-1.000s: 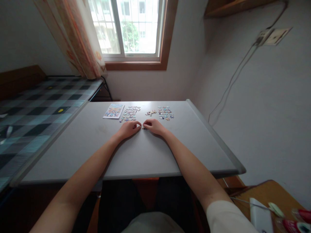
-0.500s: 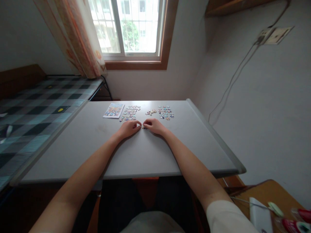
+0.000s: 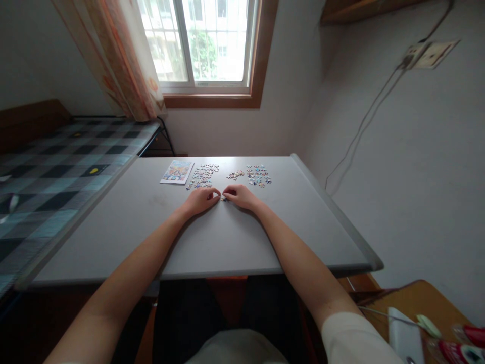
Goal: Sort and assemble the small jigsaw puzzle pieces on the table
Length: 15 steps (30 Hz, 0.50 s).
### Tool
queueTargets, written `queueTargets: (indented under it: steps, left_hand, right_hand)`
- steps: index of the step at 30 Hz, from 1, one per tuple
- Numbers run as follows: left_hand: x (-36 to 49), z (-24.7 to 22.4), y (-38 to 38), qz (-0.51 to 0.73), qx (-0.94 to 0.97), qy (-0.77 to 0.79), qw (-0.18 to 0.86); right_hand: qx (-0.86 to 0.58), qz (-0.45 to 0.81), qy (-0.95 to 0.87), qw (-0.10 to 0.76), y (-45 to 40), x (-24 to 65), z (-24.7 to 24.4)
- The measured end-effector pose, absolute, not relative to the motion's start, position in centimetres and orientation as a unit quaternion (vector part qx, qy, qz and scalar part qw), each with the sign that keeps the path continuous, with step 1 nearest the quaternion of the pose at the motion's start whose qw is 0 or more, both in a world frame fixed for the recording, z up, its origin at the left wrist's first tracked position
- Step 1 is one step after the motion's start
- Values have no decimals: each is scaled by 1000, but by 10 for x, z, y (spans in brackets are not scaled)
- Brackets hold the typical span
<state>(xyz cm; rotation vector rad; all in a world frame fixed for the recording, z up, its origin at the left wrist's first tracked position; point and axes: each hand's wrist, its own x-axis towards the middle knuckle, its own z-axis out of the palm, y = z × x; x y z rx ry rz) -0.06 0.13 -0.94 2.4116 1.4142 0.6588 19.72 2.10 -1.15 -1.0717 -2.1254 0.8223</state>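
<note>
My left hand [image 3: 201,200] and my right hand [image 3: 239,196] meet over the middle of the grey-white table [image 3: 223,242], fingertips nearly touching. Between them lie small jigsaw puzzle pieces [image 3: 223,199], partly hidden by my fingers. Both hands are closed in a pinch at these pieces. Beyond my left hand, several loose puzzle pieces [image 3: 204,174] are spread in rows. Another group of pieces [image 3: 259,175] lies past my right hand, with a small pile [image 3: 235,175] between the groups. The colourful picture sheet [image 3: 177,172] rests flat at the back left.
To the left stands a bed [image 3: 76,156] with a checked cover. A window [image 3: 200,45] and a curtain [image 3: 121,65] are behind the table. At the lower right, a wooden stool or chair [image 3: 413,296] holds a white device [image 3: 404,333] with a cable.
Both hands stay almost in place, with only a tiny shift at the fingertips. The puzzle pieces between them show slightly differently.
</note>
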Motion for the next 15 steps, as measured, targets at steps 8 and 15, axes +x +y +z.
queueTargets:
  steps: [8, 15]
  left_hand:
    - [-1, -10, 2, 219, 837, 484, 127]
    - [-1, -9, 1, 223, 836, 485, 127]
  right_hand:
    - [-409, 309, -804, 301, 19, 197, -9]
    - [-411, 311, -803, 300, 18, 197, -6]
